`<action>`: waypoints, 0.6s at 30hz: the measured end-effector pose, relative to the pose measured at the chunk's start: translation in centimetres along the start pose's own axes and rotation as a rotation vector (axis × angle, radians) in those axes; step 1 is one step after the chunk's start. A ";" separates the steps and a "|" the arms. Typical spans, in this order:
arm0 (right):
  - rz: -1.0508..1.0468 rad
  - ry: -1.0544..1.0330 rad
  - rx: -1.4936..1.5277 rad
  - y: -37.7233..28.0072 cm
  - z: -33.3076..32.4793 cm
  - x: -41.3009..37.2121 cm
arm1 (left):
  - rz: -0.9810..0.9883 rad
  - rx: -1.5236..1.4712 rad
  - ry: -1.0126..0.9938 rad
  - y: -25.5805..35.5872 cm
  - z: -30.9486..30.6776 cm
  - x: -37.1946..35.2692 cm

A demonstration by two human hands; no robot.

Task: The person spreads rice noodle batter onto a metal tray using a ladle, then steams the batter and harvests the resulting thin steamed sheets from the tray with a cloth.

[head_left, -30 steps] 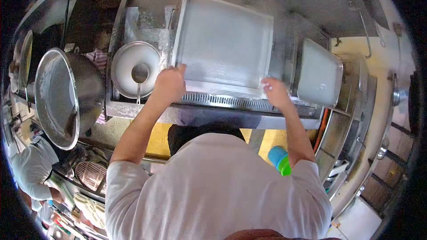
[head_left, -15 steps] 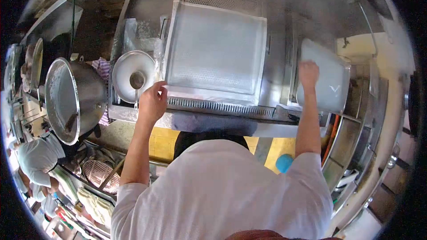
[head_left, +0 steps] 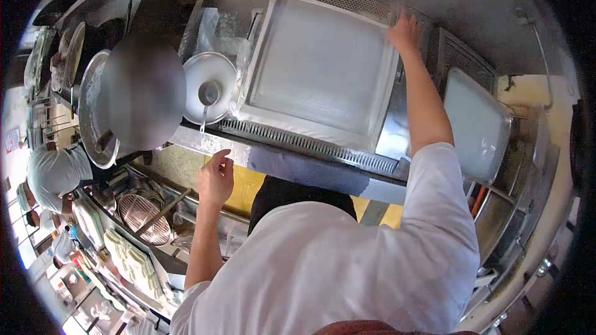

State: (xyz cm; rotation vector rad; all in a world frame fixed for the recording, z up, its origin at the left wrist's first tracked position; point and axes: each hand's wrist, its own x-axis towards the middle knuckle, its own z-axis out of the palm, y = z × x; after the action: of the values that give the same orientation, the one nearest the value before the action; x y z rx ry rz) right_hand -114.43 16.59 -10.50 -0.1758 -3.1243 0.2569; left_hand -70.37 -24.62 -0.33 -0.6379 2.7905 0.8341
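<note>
A square metal frame [head_left: 310,131] rests on the steaming counter, with a smooth whitish sheet [head_left: 323,68] spread across it. At its far right corner is my right hand [head_left: 405,32], fingers bent over the edge; steam and distance hide whether they grip anything. My left hand [head_left: 215,178] hovers in front of the counter's near edge, fingers loosely curved and apart, holding nothing. Left of the frame stands a round white-lined bowl [head_left: 192,96] with a small ladle [head_left: 210,93] in it. To the right lies a shallow tray [head_left: 478,124] with a pale, smooth surface.
A large metal pot [head_left: 93,111] stands at the left, partly behind a blurred patch. Below it sits a woven basket [head_left: 144,218]. A slotted strip [head_left: 310,144] runs along the counter front. A person in a white shirt [head_left: 59,170] is farther left.
My right hand has gone from the right tray to the frame's far right corner. My left hand has come away from the frame's near left corner. The view has turned.
</note>
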 end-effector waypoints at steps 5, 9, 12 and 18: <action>-0.016 -0.025 -0.006 -0.6 -0.4 -7.9 | 0.017 -0.062 -0.001 -2.1 -0.5 0.0; 0.044 -0.224 0.026 -0.7 -1.6 -21.2 | 0.061 -0.151 -0.010 -4.3 -1.3 0.4; 0.130 -0.270 0.036 0.7 -0.3 -28.7 | 0.114 -0.227 -0.002 -6.9 -1.6 0.5; 0.021 -0.052 0.167 -3.2 -2.7 -29.4 | 0.176 -0.216 -0.052 -10.9 -2.5 -0.3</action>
State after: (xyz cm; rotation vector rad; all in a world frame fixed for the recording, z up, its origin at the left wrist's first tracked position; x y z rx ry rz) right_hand -85.52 10.58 -7.08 -0.2035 -3.1328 0.5283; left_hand -65.38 -34.14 -3.44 -0.3968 2.7613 1.1810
